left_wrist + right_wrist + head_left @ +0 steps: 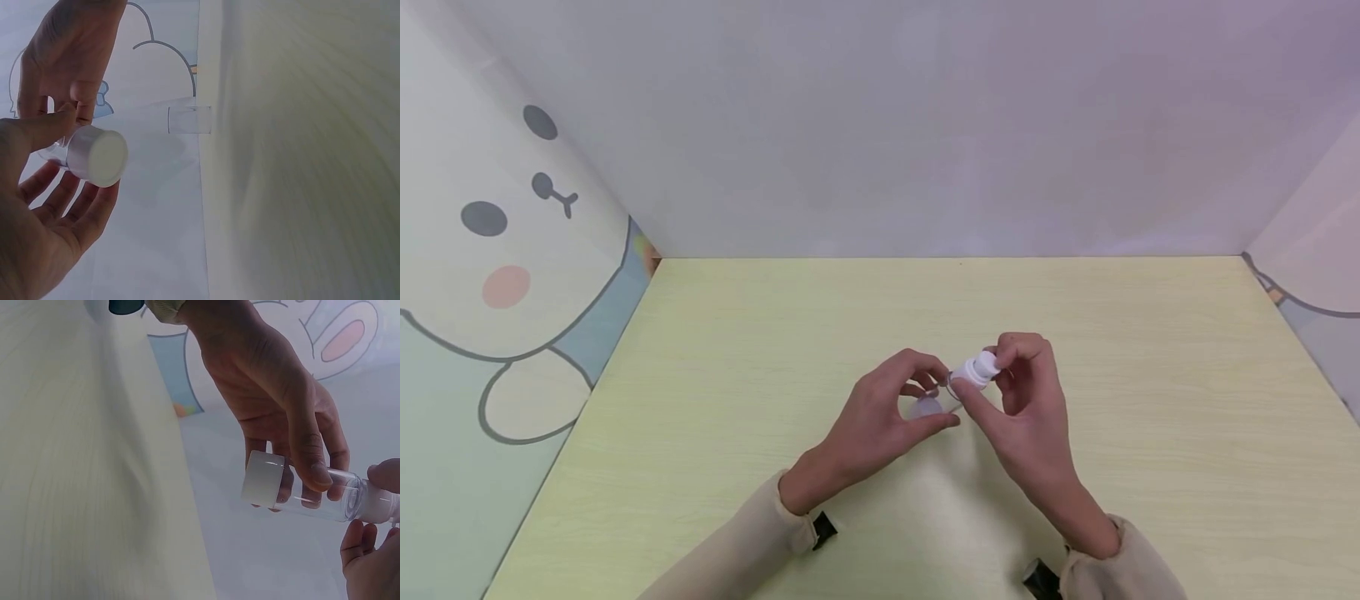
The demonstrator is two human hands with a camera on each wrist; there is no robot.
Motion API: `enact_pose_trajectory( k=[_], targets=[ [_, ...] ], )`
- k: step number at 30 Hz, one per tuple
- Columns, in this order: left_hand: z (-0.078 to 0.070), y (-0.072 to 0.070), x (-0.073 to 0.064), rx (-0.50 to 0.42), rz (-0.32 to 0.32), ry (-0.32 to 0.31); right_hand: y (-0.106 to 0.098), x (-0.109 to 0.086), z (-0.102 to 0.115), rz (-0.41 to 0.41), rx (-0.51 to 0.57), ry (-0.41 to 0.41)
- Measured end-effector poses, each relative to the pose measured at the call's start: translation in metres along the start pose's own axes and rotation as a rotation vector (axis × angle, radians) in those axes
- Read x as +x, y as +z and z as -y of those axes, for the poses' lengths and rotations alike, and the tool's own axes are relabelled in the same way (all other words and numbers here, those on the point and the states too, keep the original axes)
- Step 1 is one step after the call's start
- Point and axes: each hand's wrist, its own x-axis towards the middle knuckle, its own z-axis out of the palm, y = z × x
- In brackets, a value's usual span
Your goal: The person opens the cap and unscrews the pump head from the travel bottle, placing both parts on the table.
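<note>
Above the pale counter, your left hand holds the clear bottle while your right hand pinches its white top, so the present step seems work on this top, and the next move probably calls for steady, opposed grips.

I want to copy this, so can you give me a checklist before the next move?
1. Left hand holding the clear bottle: ok.
2. Right hand pinching the white top: ok.
3. White base on the bottle's other end: ok.
4. White top tight: cannot tell.
5. Bottle standing on the table: not ok, it's held above it.
</note>
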Motion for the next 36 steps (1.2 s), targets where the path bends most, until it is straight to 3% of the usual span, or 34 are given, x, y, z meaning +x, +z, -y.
enact_pose_trajectory(
  k=[7,20,30,36],
  targets=[
    [-0.0002,-0.0013,0.0013,0.005,0.000,0.005,-0.0052,-0.0005,0.0021,0.047,-0.031,-0.007],
    [-0.0016,-0.0012,0.0024,0.009,0.002,0.004,-0.0078,-0.0001,0.0024,0.134,0.043,-0.080],
    [-0.0013,0.0005,0.0025,-0.006,-0.009,0.018,-0.0030,0.0001,0.0003,0.008,0.042,-0.083],
    [-0.0024,0.0000,0.0020,-0.011,-0.006,0.014,-0.0023,0.0008,-0.0002,0.007,0.018,-0.091]
  ],
)
